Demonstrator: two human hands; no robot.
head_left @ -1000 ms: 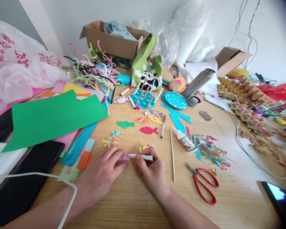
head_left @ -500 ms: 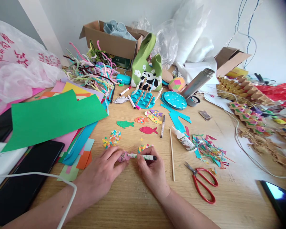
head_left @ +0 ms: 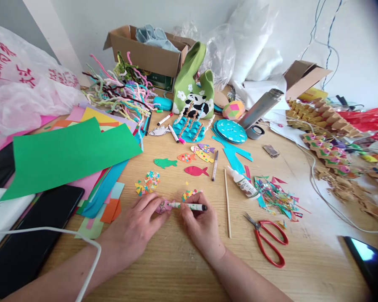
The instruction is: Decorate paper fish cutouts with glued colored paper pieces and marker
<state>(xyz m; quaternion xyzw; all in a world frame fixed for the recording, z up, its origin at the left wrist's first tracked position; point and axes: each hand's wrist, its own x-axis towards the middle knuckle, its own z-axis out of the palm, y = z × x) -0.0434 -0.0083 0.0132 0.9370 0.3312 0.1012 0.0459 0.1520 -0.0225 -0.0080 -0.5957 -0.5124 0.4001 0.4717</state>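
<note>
A pink paper fish with dark drawn lines lies on the table, partly covered by fingers. My left hand grips it between thumb and fingers. My right hand pinches a white marker pen, its tip touching the fish and its black end pointing right. Just beyond are a green paper fish, a red paper fish and several patterned ones. Small piles of paper bits and round dots sit near my fingertips.
To the right lie a wooden stick, red-handled scissors, a glue bottle and paper scraps. Green card tops a paper stack at left. A white cable crosses my left forearm. A green panda bag stands behind.
Both hands keep nearly the same place. The marker tip shifts very slightly on the pink fish, and the view tilts a little.
</note>
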